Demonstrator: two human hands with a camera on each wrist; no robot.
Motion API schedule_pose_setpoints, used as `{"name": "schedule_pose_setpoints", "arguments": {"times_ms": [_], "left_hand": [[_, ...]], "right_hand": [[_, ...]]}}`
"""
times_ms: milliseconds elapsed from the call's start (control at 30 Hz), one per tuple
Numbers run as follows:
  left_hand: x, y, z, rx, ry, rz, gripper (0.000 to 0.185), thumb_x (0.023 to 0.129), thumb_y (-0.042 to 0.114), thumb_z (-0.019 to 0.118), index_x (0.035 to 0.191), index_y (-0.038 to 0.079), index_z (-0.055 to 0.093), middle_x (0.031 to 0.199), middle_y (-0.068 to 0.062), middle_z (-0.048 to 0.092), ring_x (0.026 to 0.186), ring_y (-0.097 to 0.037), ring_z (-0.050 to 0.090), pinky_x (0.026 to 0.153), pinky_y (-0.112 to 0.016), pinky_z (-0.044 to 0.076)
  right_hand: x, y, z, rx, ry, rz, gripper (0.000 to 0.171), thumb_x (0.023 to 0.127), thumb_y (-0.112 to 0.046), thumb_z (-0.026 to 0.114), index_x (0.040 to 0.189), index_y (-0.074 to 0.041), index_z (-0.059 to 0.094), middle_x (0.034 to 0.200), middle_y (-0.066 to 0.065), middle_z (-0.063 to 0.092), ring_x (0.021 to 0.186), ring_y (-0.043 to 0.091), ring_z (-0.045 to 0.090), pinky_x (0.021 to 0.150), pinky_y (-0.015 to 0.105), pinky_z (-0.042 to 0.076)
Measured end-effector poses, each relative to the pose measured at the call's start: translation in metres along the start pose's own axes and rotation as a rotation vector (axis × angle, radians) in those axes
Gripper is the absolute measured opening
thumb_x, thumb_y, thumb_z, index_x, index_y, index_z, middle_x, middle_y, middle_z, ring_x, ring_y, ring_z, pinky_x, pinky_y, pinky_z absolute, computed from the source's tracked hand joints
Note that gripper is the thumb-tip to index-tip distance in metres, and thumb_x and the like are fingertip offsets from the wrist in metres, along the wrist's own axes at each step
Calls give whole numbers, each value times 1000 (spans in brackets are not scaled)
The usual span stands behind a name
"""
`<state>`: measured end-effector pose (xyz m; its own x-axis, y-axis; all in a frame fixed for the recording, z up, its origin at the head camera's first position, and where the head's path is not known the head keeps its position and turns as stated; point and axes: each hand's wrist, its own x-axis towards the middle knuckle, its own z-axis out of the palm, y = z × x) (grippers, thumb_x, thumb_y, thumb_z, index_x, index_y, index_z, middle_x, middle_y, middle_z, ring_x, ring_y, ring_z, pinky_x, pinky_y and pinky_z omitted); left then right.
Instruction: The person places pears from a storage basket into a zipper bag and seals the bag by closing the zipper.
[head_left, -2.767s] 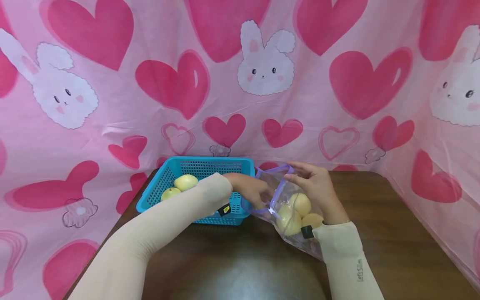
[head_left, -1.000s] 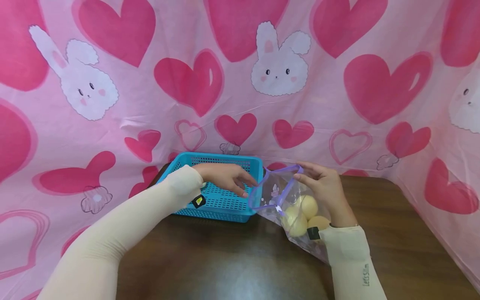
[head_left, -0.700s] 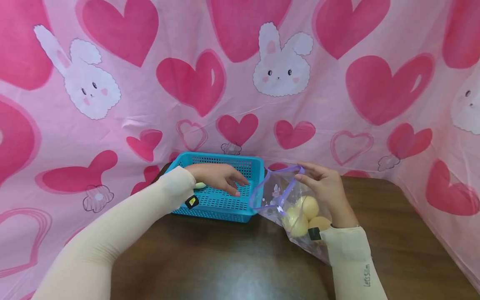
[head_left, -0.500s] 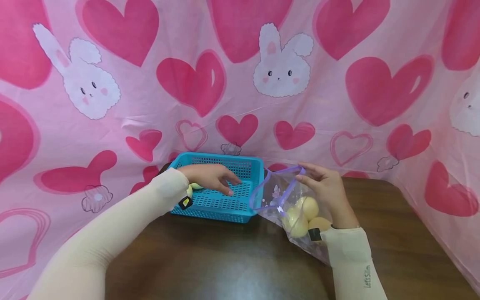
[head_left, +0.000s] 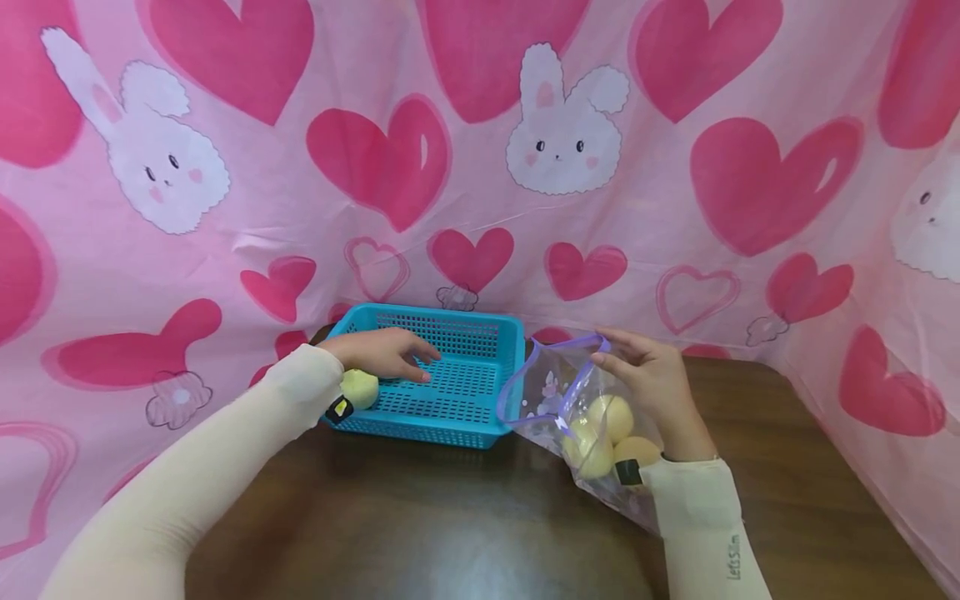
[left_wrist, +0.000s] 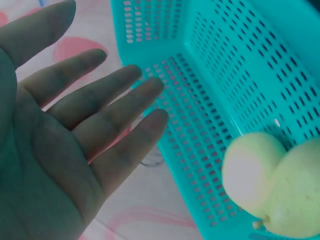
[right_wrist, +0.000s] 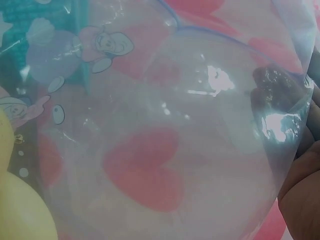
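Observation:
My left hand point(head_left: 384, 353) hovers over the blue plastic basket point(head_left: 517, 333), fingers loosely spread and holding nothing. Just under its wrist lies a pale yellow pear point(head_left: 362, 390). The left wrist view shows two pears point(left_wrist: 295, 195) at one end of the basket, touching each other, one with a short stem. With thumb and fingers my right hand point(head_left: 651, 375) pinches the purple rim of a clear zip bag point(head_left: 542, 383), keeping its mouth apart. Inside the bag sit three pears point(head_left: 611, 418). Through the clear film, the right wrist view shows part of the right hand point(right_wrist: 300, 185).
The basket and bag stand side by side on a dark brown wooden table point(head_left: 435, 517), the bag's mouth facing the basket's right end. A pink curtain point(head_left: 480, 200) printed with hearts and rabbits hangs behind the table and along its sides.
My left hand was inside the bag's mouth, then came out and moved left across the basket. The right hand still grips the bag's rim in about the same place.

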<state>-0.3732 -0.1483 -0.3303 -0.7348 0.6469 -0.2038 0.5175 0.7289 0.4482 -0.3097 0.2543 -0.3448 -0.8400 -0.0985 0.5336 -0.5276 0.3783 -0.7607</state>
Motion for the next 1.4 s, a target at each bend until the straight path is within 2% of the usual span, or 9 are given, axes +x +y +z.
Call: {"name": "schedule_pose_setpoints", "arguments": {"times_ms": [233, 500, 667, 800, 900, 1067, 1200, 1267, 1400], "left_hand": [[-1, -27, -3, 12, 11, -38, 62, 86, 42, 72, 138, 13, 55, 134, -6, 56, 111, -23, 61, 86, -42, 53], [-4, -51, -5, 166, 33, -190, 66, 84, 44, 73, 137, 9, 56, 134, -15, 54, 125, -38, 46, 91, -51, 49], [-6, -63, -2, 171, 57, -242, 67, 81, 42, 77, 135, 8, 57, 135, -18, 53, 126, -41, 43, 89, -53, 49], [-10, -68, -2, 162, 52, -259, 68, 81, 42, 77, 135, 7, 56, 134, -21, 53, 123, -43, 44, 86, -53, 51], [-12, -71, -2, 162, 51, -263, 68, 81, 41, 77, 135, 5, 56, 133, -22, 53, 122, -43, 45, 85, -52, 51], [-12, -74, -6, 163, 33, -300, 68, 80, 40, 78, 135, 7, 55, 132, -22, 52, 122, -44, 43, 86, -56, 49], [-7, -75, -8, 173, -9, -312, 65, 83, 38, 76, 135, 6, 55, 133, -23, 51, 121, -45, 43, 87, -57, 48], [-3, -76, -9, 168, -22, -325, 65, 83, 38, 76, 135, 5, 56, 132, -24, 51, 120, -45, 44, 87, -56, 48], [4, -79, -9, 143, -39, -369, 60, 82, 37, 77, 130, 5, 59, 127, -22, 53, 115, -42, 46, 84, -53, 49]], "right_hand": [[0, 2, 0, 21, 5, -22, 38, 83, -10, 78, 119, -2, 68, 106, 14, 71, 94, 3, 67, 77, 20, 52], [-1, 3, -1, 21, 24, -30, 37, 82, -9, 78, 118, -1, 69, 103, 15, 71, 88, 3, 68, 75, 20, 53], [0, 1, 0, 35, 28, -32, 37, 83, -8, 77, 118, 1, 68, 101, 14, 72, 86, 5, 68, 74, 20, 54], [1, 0, 1, 58, 23, -47, 35, 83, -5, 76, 117, 1, 69, 100, 17, 71, 84, 5, 68, 74, 20, 54], [2, 0, 2, 50, 28, -59, 35, 82, -4, 77, 116, 0, 70, 98, 18, 71, 75, 4, 64, 71, 19, 53], [2, -1, 1, 27, 41, -64, 35, 81, -4, 78, 115, -1, 70, 97, 16, 72, 69, 5, 59, 69, 18, 53], [2, 1, 0, 19, 46, -66, 35, 81, -4, 78, 115, 0, 70, 98, 15, 72, 70, 5, 61, 70, 19, 54], [2, 1, 0, 20, 48, -63, 35, 81, -4, 78, 114, 1, 70, 95, 14, 72, 67, 6, 58, 67, 18, 53], [1, 3, 0, 31, 51, -63, 35, 80, -2, 78, 114, 3, 70, 94, 13, 73, 66, 5, 56, 65, 17, 52]]}}
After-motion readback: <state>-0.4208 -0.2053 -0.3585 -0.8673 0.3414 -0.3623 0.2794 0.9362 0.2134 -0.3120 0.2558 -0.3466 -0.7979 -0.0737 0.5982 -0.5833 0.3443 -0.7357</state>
